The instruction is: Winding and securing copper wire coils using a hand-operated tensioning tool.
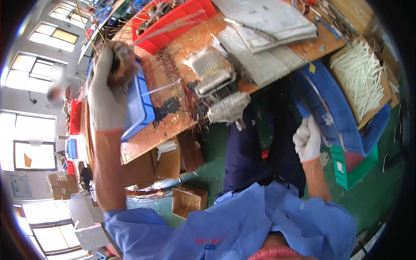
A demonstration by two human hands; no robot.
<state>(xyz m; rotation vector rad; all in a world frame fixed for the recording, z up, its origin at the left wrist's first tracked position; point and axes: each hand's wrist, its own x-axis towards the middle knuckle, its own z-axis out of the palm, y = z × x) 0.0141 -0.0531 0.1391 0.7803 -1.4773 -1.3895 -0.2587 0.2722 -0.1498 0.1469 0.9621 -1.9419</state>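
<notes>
In my left hand (106, 93), which wears a white glove, a round motor stator (120, 63) with copper-coloured windings is gripped by its side. It is raised over the far left of the bench, above a blue tray (139, 97). My gloved right hand (307, 139) hangs low on the right with curled fingers, close beside the blue plastic bin (323, 106). Whether it holds anything is hidden. Between my hands, at the bench's front edge, a machine fixture (212, 76) with a motor-like grey metal part (229, 108) stands next to black scraps.
A red bin (173, 24) of parts and papers (273, 26) lie across the wooden bench (151, 138). A box of white strips (359, 80) rests on the blue bin, above a green crate (355, 171). Cardboard boxes (189, 201) sit under the bench.
</notes>
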